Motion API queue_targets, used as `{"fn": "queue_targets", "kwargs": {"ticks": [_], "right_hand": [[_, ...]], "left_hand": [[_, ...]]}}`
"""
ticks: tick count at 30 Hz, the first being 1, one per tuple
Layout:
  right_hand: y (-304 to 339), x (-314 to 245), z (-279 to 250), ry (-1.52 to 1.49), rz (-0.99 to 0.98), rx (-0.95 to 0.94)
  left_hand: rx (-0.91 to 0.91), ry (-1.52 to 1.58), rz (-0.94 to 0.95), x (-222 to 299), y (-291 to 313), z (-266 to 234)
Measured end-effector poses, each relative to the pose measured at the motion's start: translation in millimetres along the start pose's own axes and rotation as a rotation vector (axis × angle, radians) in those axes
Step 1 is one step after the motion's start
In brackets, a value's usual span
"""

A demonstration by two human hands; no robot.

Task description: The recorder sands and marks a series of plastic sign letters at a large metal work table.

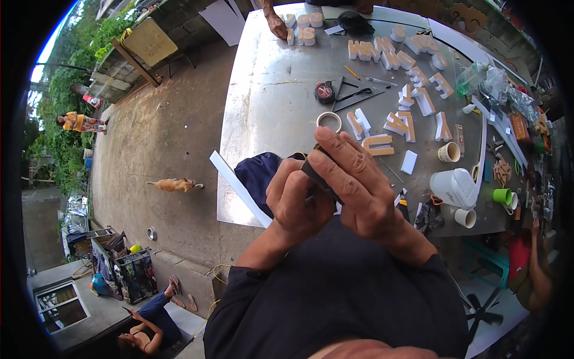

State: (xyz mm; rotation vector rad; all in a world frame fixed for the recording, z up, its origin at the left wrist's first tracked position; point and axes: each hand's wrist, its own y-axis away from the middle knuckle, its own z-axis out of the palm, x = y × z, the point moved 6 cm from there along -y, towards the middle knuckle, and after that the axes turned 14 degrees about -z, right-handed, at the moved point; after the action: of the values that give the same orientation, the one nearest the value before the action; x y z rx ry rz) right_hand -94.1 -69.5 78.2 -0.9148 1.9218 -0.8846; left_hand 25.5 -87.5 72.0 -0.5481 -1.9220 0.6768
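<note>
In front of my chest, both hands meet around a small dark block-like piece (317, 172), whose exact kind is hard to make out. My left hand (297, 200) is closed on it with curled fingers. My right hand (359, 182) presses against its other side, fingers straight and held together. Just beyond the fingertips lies a roll of masking tape (320, 123). To its right are block letters with brown faces and white sides, among them a U-shaped one (378, 145). A dark blue cloth (254, 175) and a white strip (239, 188) lie left of my hands.
The metal table (257, 96) carries a tape measure (324, 92), a pencil (352, 72), a square (362, 100) and more letters (365, 50). Cups (448, 152) and a white container (454, 187) stand right. Another person's hand (277, 27) touches letters at the far edge. A dog (173, 184) is on the floor.
</note>
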Motion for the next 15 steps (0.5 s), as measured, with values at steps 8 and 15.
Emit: {"fn": "queue_targets", "kwargs": {"ticks": [8,15], "right_hand": [[20,18,-17,-0.180,0.347,0.099],[15,2,-31,-0.226,0.329,0.188]], "left_hand": [[-0.076,0.719,-0.470,-26,6,-5],[-0.145,1.169,-0.685,-24,10,0]]}}
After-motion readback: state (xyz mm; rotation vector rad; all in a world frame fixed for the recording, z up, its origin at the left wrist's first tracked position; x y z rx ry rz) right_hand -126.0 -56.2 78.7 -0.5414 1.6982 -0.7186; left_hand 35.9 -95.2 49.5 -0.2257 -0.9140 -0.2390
